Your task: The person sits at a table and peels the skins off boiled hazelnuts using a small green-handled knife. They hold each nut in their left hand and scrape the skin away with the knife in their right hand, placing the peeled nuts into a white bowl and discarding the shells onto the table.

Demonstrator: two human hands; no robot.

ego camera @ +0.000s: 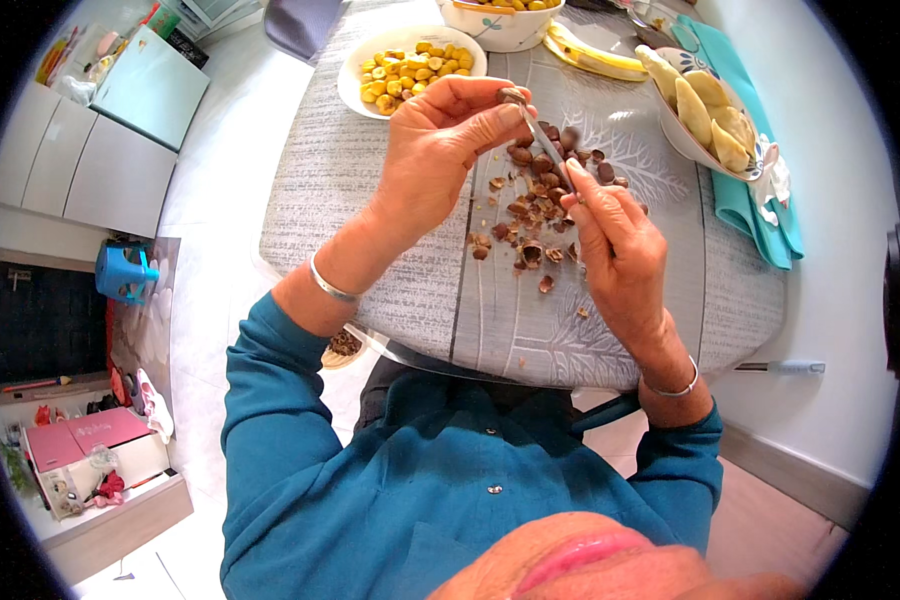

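Observation:
Between the thumb and fingers of my left hand (pixel 439 146) is a brown chestnut (pixel 511 96), raised above the table. My right hand (pixel 616 240) grips a small knife (pixel 551 146), its thin blade slanting up to the left with the tip at the chestnut. Whole brown chestnuts (pixel 547 161) and broken shell pieces (pixel 532 214) lie scattered on the table under and between my hands. Beyond my left hand stands a white bowl (pixel 350 82) of peeled yellow chestnuts (pixel 412 71). My fingers hide part of the held nut and the knife's handle.
A grey patterned tablecloth (pixel 390 285) covers the table. At the back are a deep white bowl (pixel 495 31) with more yellow chestnuts and a banana peel (pixel 592 56). On the right, a bowl (pixel 679 135) of dumpling-shaped food stands beside a folded teal cloth (pixel 750 217) and crumpled tissue (pixel 771 180).

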